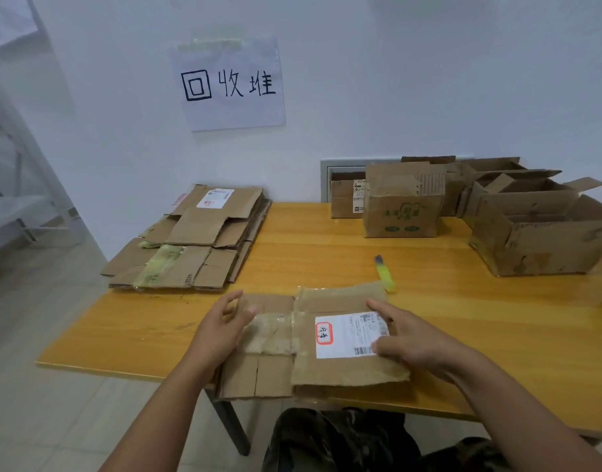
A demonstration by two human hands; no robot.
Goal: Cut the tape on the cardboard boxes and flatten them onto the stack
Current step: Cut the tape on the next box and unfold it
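Observation:
A flattened cardboard box (303, 362) with a white shipping label and clear tape lies at the table's near edge, partly overhanging it. My left hand (221, 330) is at its left side, fingers relaxed and spread, thumb touching the taped strip. My right hand (408, 338) rests on its right side, fingers lying over the label's edge. The stack of flattened boxes (194, 240) sits at the table's far left. A yellow-handled utility knife (384, 272) lies on the table just beyond the box.
Several unflattened cardboard boxes stand at the back right: a small one with green print (403, 209) and a large open one (545, 229). A paper sign (229, 83) hangs on the wall. The wooden table (327, 253) has its left edge beside the stack.

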